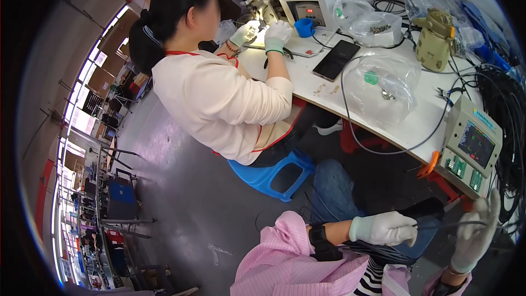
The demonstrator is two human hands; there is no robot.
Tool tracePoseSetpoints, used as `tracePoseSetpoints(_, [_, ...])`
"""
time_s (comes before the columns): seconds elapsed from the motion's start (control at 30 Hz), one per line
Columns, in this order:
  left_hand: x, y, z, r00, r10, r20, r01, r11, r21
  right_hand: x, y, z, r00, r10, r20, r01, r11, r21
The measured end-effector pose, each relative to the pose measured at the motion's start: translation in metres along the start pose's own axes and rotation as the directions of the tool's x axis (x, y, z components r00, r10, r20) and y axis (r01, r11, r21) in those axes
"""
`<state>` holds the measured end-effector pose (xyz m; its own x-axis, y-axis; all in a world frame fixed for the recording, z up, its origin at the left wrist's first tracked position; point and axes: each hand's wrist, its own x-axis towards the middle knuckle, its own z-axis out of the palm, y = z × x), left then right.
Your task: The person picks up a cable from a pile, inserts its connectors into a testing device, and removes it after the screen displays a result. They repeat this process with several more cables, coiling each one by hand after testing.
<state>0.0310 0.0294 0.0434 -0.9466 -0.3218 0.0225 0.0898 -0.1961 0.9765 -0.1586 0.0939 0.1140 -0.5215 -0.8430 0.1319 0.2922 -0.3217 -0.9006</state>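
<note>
On the near side of the grey tester [450, 141], a dark cable [446, 224] runs from the gloved left hand [385, 228], which pinches it in curled fingers, to the gloved right hand [473, 238], nearer the tester. The latter has its fingers extended, and whether it grips cannot be told. Left of the tester, the counter [430, 85] carries a clear bag [399, 107] and, farther off, a black phone [336, 59]; beyond sits a co-worker [213, 90]

One head-worn fisheye looks down, near the hands [386, 228]; its breadth takes in bench [301, 75] and floor [186, 192].
</note>
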Motion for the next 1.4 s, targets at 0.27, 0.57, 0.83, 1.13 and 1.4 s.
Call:
tracePoseSetpoints(0.27, [0.019, 0.008, 0.017, 0.994, 0.053, 0.094, -0.073, 0.972, 0.224, -0.029, 0.037, -0.029, 0.905, 0.241, 0.350, -0.104, 0.924, -0.367])
tracePoseSetpoints(0.57, [0.017, 0.013, 0.007, 0.978, 0.156, 0.138, -0.197, 0.912, 0.361, -0.032, 0.003, -0.062, 0.936, 0.067, 0.347, 0.080, 0.916, -0.394])
tracePoseSetpoints(0.83, [-0.039, 0.036, -0.048, 0.967, 0.095, -0.237, 0.102, 0.708, 0.699, -0.009, -0.090, -0.229, 0.965, -0.258, -0.052, 0.263, 0.958, 0.118])
tracePoseSetpoints(1.13, [-0.090, 0.032, -0.063, 0.856, -0.261, -0.447, 0.496, 0.657, 0.568, -0.070, -0.122, -0.363, 0.699, -0.230, -0.677, 0.213, 0.971, -0.110])
tracePoseSetpoints(1.4, [-0.101, 0.036, -0.073, 0.799, -0.371, -0.474, 0.514, 0.830, 0.217, -0.025, -0.133, -0.355, 0.870, -0.005, -0.493, 0.119, 0.973, 0.200])
